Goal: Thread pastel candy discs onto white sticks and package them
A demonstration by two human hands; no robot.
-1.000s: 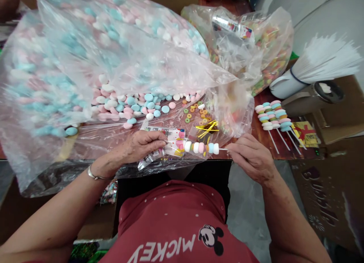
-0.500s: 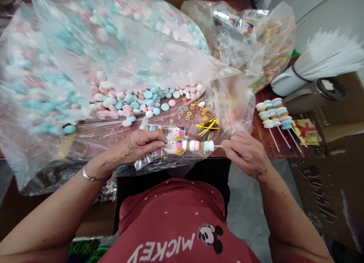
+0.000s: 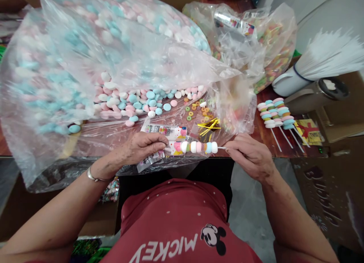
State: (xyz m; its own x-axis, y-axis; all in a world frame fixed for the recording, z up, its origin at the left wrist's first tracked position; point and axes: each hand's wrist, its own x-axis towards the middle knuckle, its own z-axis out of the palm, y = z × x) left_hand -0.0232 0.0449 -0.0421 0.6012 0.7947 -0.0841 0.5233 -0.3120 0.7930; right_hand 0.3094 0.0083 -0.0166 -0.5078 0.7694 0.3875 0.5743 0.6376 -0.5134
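My right hand (image 3: 250, 155) pinches the bare end of a thin white stick threaded with pink, white and blue round candies, the candy skewer (image 3: 199, 146). My left hand (image 3: 142, 145) is closed on the mouth of a small printed clear wrapper bag (image 3: 163, 136), and the skewer's far end sits at that opening. Both hands hover at the table's front edge, over a sheet of clear plastic. Loose pink, blue and white candies (image 3: 139, 102) lie just beyond, with small coloured ring candies (image 3: 196, 111) and gold twist ties (image 3: 209, 126).
A huge clear bag of pastel candies (image 3: 85, 47) covers the left and middle. A bag of coloured rings (image 3: 256, 39) stands at the back right. Finished skewers (image 3: 274, 117) lie on the right, near a bundle of white sticks (image 3: 321, 60) and a metal tool (image 3: 315, 96).
The skewer slid left toward the wrapper bag, then shifted slightly back right. My left hand stayed closed on the bag's mouth; my right hand kept its pinch on the stick.
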